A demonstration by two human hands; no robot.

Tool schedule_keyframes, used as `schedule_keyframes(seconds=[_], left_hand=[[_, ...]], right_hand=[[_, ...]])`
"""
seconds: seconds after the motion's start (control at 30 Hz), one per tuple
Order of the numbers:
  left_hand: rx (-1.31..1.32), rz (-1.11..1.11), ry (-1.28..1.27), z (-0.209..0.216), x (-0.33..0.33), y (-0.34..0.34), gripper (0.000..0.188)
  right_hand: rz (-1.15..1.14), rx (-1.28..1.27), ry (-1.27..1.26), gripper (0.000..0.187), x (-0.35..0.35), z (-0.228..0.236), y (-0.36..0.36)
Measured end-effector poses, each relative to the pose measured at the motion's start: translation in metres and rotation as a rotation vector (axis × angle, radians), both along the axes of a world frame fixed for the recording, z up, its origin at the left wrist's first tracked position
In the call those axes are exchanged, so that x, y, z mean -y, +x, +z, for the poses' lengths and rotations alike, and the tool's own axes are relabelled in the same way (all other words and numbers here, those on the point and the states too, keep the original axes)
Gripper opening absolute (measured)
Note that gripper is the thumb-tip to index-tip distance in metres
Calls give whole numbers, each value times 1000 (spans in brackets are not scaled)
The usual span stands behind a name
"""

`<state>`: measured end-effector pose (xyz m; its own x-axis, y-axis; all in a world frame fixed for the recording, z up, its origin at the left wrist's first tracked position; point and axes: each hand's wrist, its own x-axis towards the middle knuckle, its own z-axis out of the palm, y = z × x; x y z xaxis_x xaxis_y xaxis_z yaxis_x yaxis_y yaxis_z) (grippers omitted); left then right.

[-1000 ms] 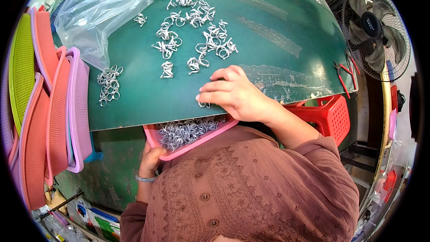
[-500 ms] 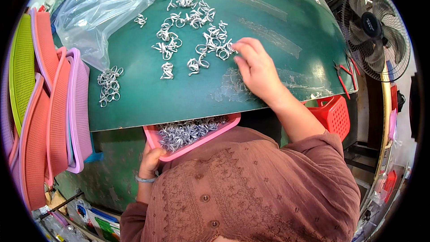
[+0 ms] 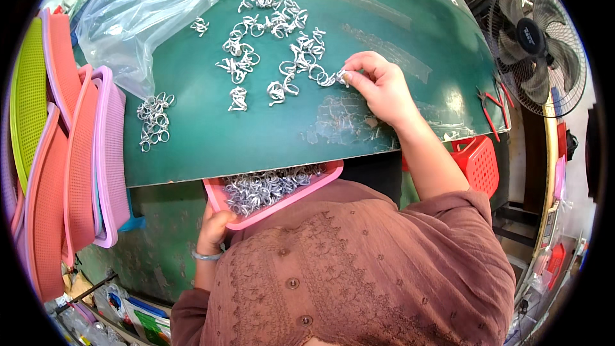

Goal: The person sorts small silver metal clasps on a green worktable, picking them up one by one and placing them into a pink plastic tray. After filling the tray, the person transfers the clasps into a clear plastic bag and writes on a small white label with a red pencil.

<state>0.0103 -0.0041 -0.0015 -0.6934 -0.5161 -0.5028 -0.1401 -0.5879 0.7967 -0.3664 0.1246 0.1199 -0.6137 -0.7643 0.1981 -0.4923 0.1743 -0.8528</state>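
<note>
Right hand [image 3: 383, 90]: come from the table [image 3: 192, 160]'s near edge, now pinching a silver ring [image 3: 341, 77]; a pick-up seems begun
Ring cluster [image 3: 302, 59]: just left of it
Left hand [image 3: 214, 229]: grasping the pink tray [image 3: 288, 202]
Tray's rings [image 3: 266, 189]: heaped, by that near edge

Right forearm [image 3: 430, 154] reaching forward, slanted inward to the left; right hand [image 3: 383, 90] back-side up, thumb and index tips pinched together; left forearm [image 3: 206, 274] close against the torso [image 3: 359, 263]; left hand [image 3: 214, 225] low, gripping, thumb uppermost, other fingers mostly hidden.
</note>
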Motion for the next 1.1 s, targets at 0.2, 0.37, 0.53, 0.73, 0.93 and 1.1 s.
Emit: schedule_keyframes(seconds=[0.2, 0.37, 0.53, 0.73, 0.93, 1.1], left_hand=[[21, 35, -2, 6, -3, -4, 62], [16, 0, 1, 6, -1, -3, 60], [15, -6, -7, -2, 1, 1, 60], [10, -35, -12, 6, 2, -2, 63], [-15, 0, -11, 2, -1, -2, 66], [4, 8, 28, 5, -1, -2, 68]], right_hand=[[-53, 598, -12, 10, -4, 16, -7], [-50, 646, -27, 9, -5, 17, -7], [102, 578, 30, 10, -5, 21, 25], [423, 58, 29, 23, 1, 22, 70], [16, -552, 267, 26, 20, 15, 26], [78, -532, 309, 23, 25, 15, 24]])
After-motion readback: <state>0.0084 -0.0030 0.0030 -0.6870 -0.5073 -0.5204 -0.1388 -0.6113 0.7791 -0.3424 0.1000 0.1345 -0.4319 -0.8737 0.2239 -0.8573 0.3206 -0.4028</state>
